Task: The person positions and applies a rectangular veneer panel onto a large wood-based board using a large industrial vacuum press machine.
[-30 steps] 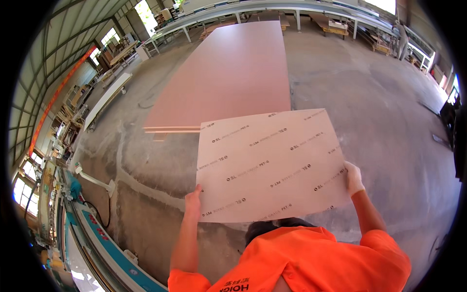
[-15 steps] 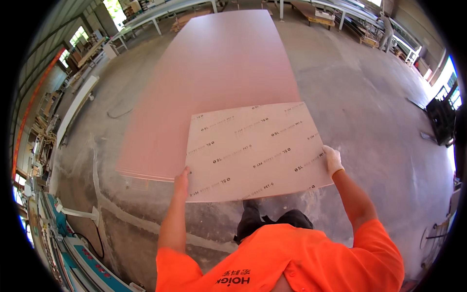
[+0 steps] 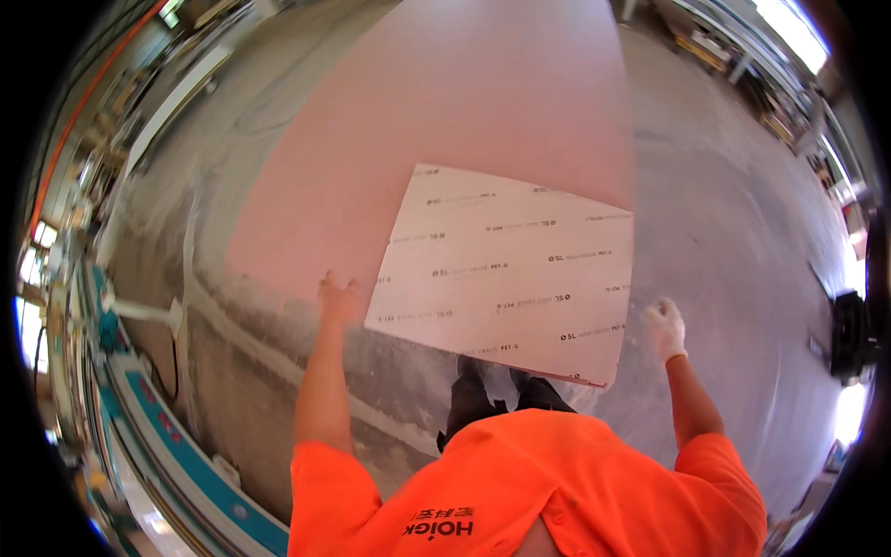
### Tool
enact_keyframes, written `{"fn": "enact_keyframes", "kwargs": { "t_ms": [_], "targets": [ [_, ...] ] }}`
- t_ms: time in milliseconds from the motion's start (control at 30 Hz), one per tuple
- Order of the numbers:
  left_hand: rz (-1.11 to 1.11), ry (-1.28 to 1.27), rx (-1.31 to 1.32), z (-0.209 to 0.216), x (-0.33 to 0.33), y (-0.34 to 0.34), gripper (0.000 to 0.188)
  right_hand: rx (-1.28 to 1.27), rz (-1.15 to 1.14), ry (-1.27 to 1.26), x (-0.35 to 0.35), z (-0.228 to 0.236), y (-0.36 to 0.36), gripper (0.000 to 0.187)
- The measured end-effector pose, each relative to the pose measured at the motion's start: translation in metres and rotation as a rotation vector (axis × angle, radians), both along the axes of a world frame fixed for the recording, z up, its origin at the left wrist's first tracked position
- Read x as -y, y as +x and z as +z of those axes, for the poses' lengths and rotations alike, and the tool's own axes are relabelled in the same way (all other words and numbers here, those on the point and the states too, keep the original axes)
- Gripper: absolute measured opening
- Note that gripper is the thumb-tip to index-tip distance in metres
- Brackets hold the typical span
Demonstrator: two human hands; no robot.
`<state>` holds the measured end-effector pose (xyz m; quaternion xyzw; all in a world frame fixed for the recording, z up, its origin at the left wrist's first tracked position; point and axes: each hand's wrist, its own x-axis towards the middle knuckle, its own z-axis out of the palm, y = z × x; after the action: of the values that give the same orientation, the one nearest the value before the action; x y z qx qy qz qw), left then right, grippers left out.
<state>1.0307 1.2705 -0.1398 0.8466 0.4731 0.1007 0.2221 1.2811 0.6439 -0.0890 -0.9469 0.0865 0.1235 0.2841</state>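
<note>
A pale rectangular panel (image 3: 506, 278) covered in printed film lies askew over the near end of a big stack of pink sheets (image 3: 464, 102). Its near right corner juts past the stack toward my feet. Just off the panel's left edge is my left hand (image 3: 340, 295), bare, slightly blurred, fingers apart and holding nothing. My right hand (image 3: 666, 327), in a white glove, hovers over the floor beyond the panel's right edge. Its fingers are loosely bent and apart, with nothing in them. Neither hand touches the panel.
A long teal and white machine (image 3: 176, 427) runs along the lower left. Farther back on that side is a long pale table or rail (image 3: 176, 107). Racks and a low trolley (image 3: 701, 51) line the far right, and a black object (image 3: 849, 334) stands at the right edge.
Both hands have let go of the panel and drawn apart from its sides. The panel has turned and now rests askew on the stack. My view has tilted lower.
</note>
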Motion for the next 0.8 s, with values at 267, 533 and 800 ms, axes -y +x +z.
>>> {"fn": "enact_keyframes", "kwargs": {
  "t_ms": [267, 533, 800],
  "targets": [
    [0.276, -0.352, -0.144, -0.010, 0.260, -0.248, 0.027, 0.094, 0.592, 0.556, -0.144, -0.026, 0.009, 0.046],
    [0.841, 0.191, 0.342, 0.246, 0.458, -0.366, 0.026, -0.351, 1.488, 0.639, -0.239, 0.003, -0.167, 0.047],
    [0.531, 1.364, 0.178, 0.489, 0.741, -0.423, 0.056, -0.551, 2.092, 0.841, -0.244, 0.054, -0.449, 0.042]
  ]
}}
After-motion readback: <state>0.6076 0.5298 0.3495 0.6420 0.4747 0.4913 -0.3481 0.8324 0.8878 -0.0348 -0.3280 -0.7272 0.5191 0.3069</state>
